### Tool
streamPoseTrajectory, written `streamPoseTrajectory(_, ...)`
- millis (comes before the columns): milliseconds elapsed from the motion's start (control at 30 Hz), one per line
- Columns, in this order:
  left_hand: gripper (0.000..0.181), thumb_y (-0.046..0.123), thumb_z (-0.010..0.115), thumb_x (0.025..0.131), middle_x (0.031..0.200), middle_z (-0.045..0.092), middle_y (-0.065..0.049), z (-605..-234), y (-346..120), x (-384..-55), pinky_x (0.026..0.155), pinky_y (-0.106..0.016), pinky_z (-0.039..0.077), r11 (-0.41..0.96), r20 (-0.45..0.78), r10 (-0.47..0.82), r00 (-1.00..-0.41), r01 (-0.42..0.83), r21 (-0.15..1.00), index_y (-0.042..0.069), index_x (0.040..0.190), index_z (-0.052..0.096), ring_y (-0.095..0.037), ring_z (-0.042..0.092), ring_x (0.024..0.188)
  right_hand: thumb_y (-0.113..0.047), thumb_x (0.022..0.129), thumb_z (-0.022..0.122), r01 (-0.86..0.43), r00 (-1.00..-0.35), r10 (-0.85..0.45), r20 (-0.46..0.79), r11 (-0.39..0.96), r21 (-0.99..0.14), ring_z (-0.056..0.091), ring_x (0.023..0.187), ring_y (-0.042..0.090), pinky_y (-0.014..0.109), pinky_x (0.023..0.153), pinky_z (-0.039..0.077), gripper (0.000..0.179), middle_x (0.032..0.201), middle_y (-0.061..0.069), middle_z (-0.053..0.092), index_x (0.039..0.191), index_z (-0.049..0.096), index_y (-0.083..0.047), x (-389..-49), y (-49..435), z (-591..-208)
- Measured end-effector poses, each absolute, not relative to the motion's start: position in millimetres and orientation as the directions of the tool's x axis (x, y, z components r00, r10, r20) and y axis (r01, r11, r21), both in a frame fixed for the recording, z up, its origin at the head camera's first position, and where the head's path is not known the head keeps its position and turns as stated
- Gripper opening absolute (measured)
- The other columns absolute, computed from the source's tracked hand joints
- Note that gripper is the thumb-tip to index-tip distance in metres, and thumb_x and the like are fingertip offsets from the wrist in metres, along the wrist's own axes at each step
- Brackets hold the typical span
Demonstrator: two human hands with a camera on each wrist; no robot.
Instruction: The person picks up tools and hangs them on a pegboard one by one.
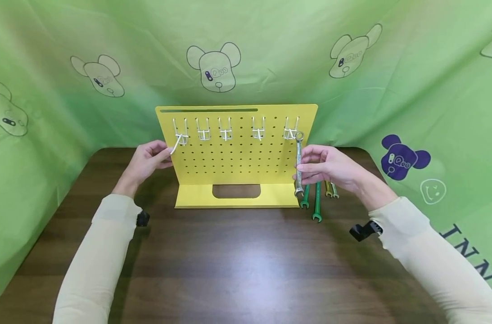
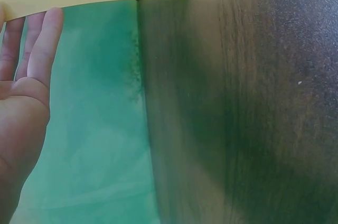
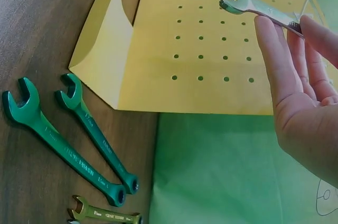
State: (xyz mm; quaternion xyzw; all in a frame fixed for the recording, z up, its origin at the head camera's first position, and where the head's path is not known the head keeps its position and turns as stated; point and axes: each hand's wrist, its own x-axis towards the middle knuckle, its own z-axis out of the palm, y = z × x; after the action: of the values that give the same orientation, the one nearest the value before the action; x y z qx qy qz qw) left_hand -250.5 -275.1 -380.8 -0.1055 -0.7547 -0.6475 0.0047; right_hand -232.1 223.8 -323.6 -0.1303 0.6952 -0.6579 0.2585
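Observation:
My right hand point(image 1: 331, 168) pinches a silver combination wrench point(image 1: 299, 157) between thumb and fingers. The wrench stands upright, ring end at the top, just in front of the right-hand hook point(image 1: 291, 133) of the yellow pegboard point(image 1: 229, 162). In the right wrist view its open-end jaw points away from the fingers. At the pegboard's left edge my left hand point(image 1: 146, 162) grips the panel, thumb at the front and other fingers partly hidden behind it. Close to that thumb, a white hook point(image 1: 178, 143) sticks out from the board.
Two green wrenches point(image 3: 63, 147) lie on the brown table point(image 1: 229, 261) to the right of the pegboard. Beside them are a gold wrench point(image 3: 105, 213) and a small silver one point(image 1: 335, 191). Three more white hooks hang along the board's upper rows. A green printed curtain point(image 1: 270, 67) stands behind.

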Motion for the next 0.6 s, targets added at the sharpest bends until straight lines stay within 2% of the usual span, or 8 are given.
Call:
streamPoseTrajectory(133,0.024,0.014,0.066,0.100,0.094,0.066,-0.007,-380.4,-273.9,-251.4,0.083,-0.036,0.063,0.142,0.133,0.142,-0.981,0.153,0.978,-0.009,0.108,0.063,-0.016,0.068,0.087,0.003,0.095,0.068,0.169,-0.830,-0.525,-0.189,0.087,-0.982,0.073,0.087,0.029,0.053,0.085,0.060,0.024,0.100,0.016,0.068,0.115,0.054,0.004,-231.4,225.5,-326.0)
streamPoseTrajectory(433,0.022,0.015,0.067,0.100,0.093,0.065,-0.009,-382.6,-272.5,-251.6,0.085,-0.038,0.063,0.132,0.100,0.133,-0.986,0.118,0.984,-0.006,0.105,0.065,-0.018,0.068,0.089,0.002,0.094,0.069,0.152,-0.829,-0.524,-0.195,0.124,-0.981,0.073,0.088,0.028,0.053,0.087,0.060,0.023,0.102,0.012,0.067,0.114,0.058,0.000,-228.4,223.9,-328.8)
streamPoseTrajectory(600,0.019,0.011,0.066,0.100,0.092,0.067,-0.008,-378.3,-272.2,-249.9,0.084,-0.039,0.063,0.112,0.117,0.138,-0.983,0.133,0.985,-0.007,0.104,0.065,-0.018,0.070,0.087,-0.001,0.095,0.071,0.127,-0.820,-0.539,-0.191,0.154,-0.980,0.072,0.088,0.029,0.055,0.089,0.059,0.029,0.102,0.014,0.068,0.118,0.055,0.005,-233.4,219.8,-328.9)
